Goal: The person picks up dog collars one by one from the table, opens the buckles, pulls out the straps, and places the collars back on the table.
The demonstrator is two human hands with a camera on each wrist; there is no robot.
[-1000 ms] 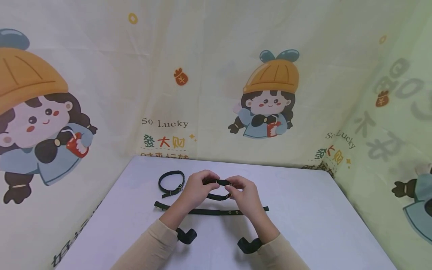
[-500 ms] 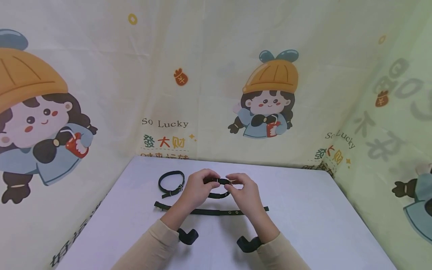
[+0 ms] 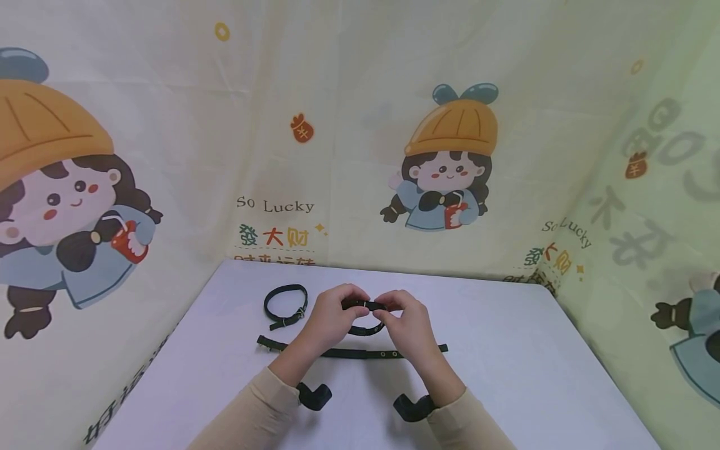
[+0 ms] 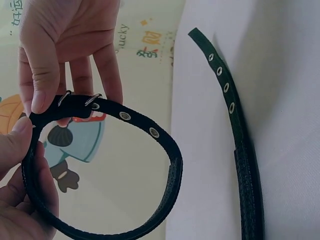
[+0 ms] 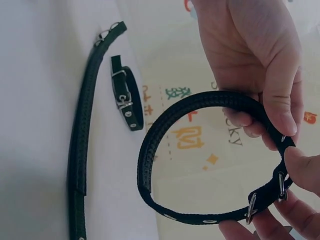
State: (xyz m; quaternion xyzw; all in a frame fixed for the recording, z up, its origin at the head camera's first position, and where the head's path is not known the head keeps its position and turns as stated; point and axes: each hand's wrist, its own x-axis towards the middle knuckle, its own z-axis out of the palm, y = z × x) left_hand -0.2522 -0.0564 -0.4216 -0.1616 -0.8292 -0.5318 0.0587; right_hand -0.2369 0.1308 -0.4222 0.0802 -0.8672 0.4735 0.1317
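Note:
Both hands hold a black collar (image 3: 365,331), buckled into a loop, raised above the table. My left hand (image 3: 332,314) pinches its band between thumb and fingers. With thumb and fingertips, my right hand (image 3: 409,322) grips the loop near the metal buckle (image 5: 281,186). Metal-rimmed holes (image 4: 125,116) run along the band beside the buckle, and a padded section (image 5: 150,145) covers part of the loop. The two thumbs almost meet in the wrist views. The fingers partly hide the end of the strap.
A second buckled collar (image 3: 265,301) lies at the left back of the white table (image 3: 506,350). An unbuckled collar (image 3: 345,354) stretches flat across the middle, below the hands. Black wrist-worn pieces (image 3: 316,397) hang under both sleeves. A printed cloth (image 3: 349,187) stands behind the table.
The left hand has shifted slightly to the right, closer to the right hand. The held collar has tilted a little; both hands keep their hold on it.

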